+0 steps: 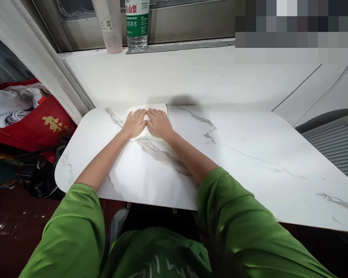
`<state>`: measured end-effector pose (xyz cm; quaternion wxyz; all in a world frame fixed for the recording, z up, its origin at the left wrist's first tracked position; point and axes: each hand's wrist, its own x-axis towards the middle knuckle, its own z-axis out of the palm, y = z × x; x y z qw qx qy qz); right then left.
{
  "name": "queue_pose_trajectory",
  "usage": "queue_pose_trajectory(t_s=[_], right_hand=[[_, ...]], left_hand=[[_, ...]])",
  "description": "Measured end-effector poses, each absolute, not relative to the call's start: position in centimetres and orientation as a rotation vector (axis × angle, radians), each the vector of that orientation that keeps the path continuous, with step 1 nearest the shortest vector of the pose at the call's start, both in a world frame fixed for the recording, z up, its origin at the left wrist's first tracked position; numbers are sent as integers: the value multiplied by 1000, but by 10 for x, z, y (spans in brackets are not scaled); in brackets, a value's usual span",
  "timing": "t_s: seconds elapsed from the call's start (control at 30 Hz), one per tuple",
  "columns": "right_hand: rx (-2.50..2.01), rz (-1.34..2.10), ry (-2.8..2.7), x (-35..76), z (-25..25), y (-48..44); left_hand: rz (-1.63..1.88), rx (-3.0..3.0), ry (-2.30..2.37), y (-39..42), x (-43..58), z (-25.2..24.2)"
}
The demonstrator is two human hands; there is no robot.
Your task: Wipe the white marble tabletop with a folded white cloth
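A folded white cloth [141,133] lies against the back edge of a white marble-patterned table [249,154]. My left hand [135,122] rests flat on the cloth's left part, fingers stretched out and pointing away from me. Beside it, my right hand [159,123] also presses flat on the cloth, its fingers extended. The two hands touch or nearly touch at the thumbs and index fingers. Most of the cloth is hidden beneath them; its upper edge and a bit near the thumbs show.
On the sill behind stand a water bottle [137,29] with a green label and a translucent plastic cup [111,31]. A red bag [31,123] with white cloth in it is at the left. A grey ribbed object [333,143] sits beyond the table's right side.
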<state>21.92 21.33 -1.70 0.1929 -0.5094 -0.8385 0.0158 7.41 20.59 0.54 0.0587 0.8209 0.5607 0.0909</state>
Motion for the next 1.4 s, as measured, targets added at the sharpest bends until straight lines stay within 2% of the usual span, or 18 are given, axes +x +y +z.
queue_pose_trajectory(t_s=[0.37, 0.5, 0.67, 1.07, 1.2, 1.4], right_hand=[[-1232, -33, -2488, 313, -22, 62], [-1305, -61, -2416, 336, -22, 28], [-1395, -47, -2368, 343, -23, 51], [-1584, 48, -2245, 352, -22, 214], [-1591, 69, -2228, 353, -25, 225], [-1593, 64, -2286, 360, -24, 191]], left_hand=[[300, 2710, 1534, 53, 145, -1], [296, 2746, 1396, 30, 168, 0], [289, 2686, 1358, 60, 181, 0], [303, 2617, 1500, 210, 208, 3], [299, 2589, 1559, 217, 211, 3], [257, 2588, 1569, 182, 213, 4]])
